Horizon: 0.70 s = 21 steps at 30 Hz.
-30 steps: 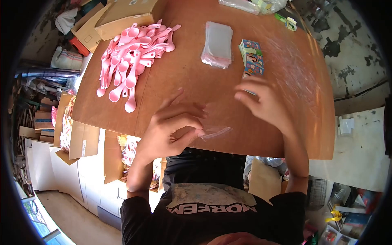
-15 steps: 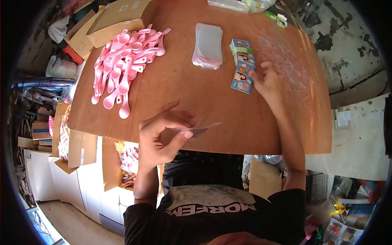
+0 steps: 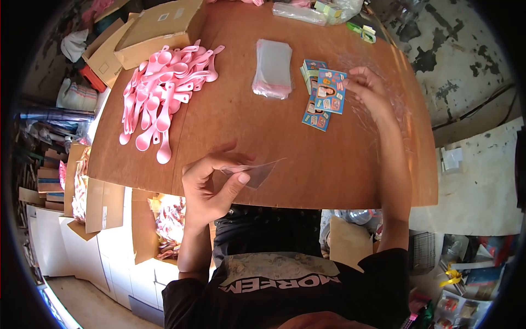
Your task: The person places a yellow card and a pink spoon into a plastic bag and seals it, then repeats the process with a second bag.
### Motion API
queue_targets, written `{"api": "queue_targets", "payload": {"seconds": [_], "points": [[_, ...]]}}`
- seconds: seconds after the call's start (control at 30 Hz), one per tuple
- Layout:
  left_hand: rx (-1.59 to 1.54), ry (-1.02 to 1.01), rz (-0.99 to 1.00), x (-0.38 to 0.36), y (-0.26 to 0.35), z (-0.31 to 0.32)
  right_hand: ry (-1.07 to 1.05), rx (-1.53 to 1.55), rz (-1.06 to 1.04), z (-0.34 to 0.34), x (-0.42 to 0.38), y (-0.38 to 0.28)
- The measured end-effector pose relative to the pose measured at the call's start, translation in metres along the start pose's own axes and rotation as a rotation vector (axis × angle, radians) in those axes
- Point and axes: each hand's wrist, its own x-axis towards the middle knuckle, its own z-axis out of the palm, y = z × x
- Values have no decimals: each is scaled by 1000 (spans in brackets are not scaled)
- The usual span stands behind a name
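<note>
My left hand (image 3: 211, 183) pinches a clear plastic bag (image 3: 257, 174) between thumb and fingers, over the table's near edge. Over on the right, my right hand (image 3: 368, 90) grips a blue printed card (image 3: 332, 92) by its right edge. That card is lifted above the stack of similar cards (image 3: 316, 118), covering part of it. Left of the cards lies a pile of flat clear plastic bags (image 3: 273, 68). A heap of pink plastic spoons (image 3: 164, 90) covers the table's left side.
The brown table (image 3: 230, 120) carries a cardboard box (image 3: 160, 30) at its back left. Clear plastic packaging (image 3: 298, 13) and a green tape dispenser (image 3: 362, 33) sit at the far edge. Loose clear film (image 3: 402, 109) lies by my right arm. Open boxes of packets (image 3: 169, 222) stand below the left edge.
My right hand has picked a card off the stack and holds it raised. My left hand still holds the plastic bag, which now shows more of its face. The view has shifted slightly.
</note>
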Motion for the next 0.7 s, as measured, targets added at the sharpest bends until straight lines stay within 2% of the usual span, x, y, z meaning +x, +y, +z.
{"api": "queue_targets", "payload": {"seconds": [0.13, 0.2, 0.27, 0.33, 0.4, 0.43, 0.5, 0.53, 0.6, 0.7], "points": [[10, -50, 20, -6, -3, -4, -77, 62, 0, 1, 42, 16], [8, -36, 10, -9, -3, -4, -48, 12, 29, 7, 53, 34], [11, -22, 0, -11, -1, -5, 314, -368, -267, 16, 60, 53], [18, -3, -29, -13, 1, -8, 321, -330, -278, 21, 34, 48], [25, 5, -18, -14, 0, -10, 190, -446, -88, 21, 6, 47], [27, 8, -7, -14, 0, -11, 190, -447, -84, 23, -5, 50], [3, 37, -36, -15, -7, -10, 114, -304, 114, 24, -24, 51], [-16, 69, -63, -16, -9, -9, 120, -309, 119, 25, -30, 48], [-43, 77, -100, -15, -9, -4, 22, -21, 297, 30, -40, 37], [-58, 76, -140, -16, -6, 1, 26, 38, 344, 37, -43, 32]]}}
